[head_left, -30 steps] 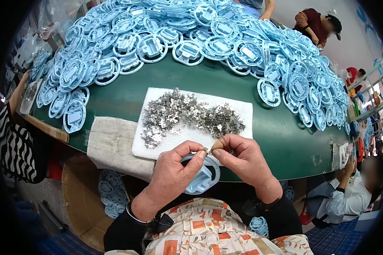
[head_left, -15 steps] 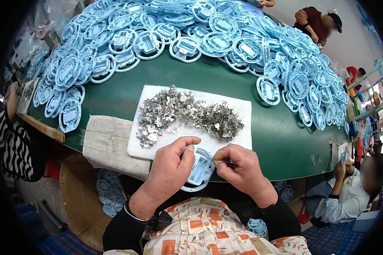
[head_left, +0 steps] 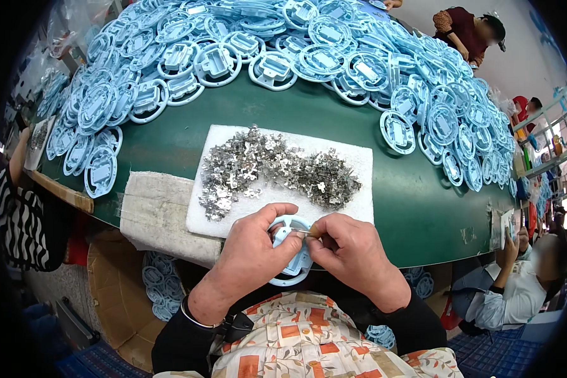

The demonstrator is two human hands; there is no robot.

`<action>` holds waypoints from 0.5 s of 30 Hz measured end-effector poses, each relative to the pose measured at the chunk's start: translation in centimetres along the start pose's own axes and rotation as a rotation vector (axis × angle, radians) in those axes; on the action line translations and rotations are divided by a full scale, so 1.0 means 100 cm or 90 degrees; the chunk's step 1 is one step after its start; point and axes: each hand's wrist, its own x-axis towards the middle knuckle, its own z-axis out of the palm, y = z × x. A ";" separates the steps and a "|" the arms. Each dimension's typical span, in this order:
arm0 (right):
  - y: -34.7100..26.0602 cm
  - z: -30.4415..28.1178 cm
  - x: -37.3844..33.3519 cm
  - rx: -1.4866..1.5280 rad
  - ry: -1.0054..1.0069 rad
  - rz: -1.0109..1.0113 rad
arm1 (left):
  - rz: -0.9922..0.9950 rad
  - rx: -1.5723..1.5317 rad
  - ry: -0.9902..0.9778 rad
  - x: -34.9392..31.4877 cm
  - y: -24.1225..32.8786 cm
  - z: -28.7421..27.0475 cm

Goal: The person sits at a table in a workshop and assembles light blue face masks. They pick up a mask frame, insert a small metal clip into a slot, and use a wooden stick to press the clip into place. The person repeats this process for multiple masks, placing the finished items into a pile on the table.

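Fingers (head_left: 292, 241) of left hand (head_left: 249, 246) clamp a blue wheel (head_left: 301, 260), right hand's (head_left: 357, 252) a thin piece (head_left: 300, 231), any lettering illegible.

Black sleeves (head_left: 181, 340) behind hands (head_left: 249, 255), silvery bangle (head_left: 198, 322) at left one; below them, cream top (head_left: 296, 331), orange squares, leaf print.

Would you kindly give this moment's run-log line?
left hand: holds blue frame; right hand: pinches thin silvery piece; metal parts: heaped on white slab
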 end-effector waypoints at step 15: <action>0.010 -0.007 -0.028 -0.090 -0.020 -0.068 | 0.024 0.010 0.000 0.004 -0.011 -0.002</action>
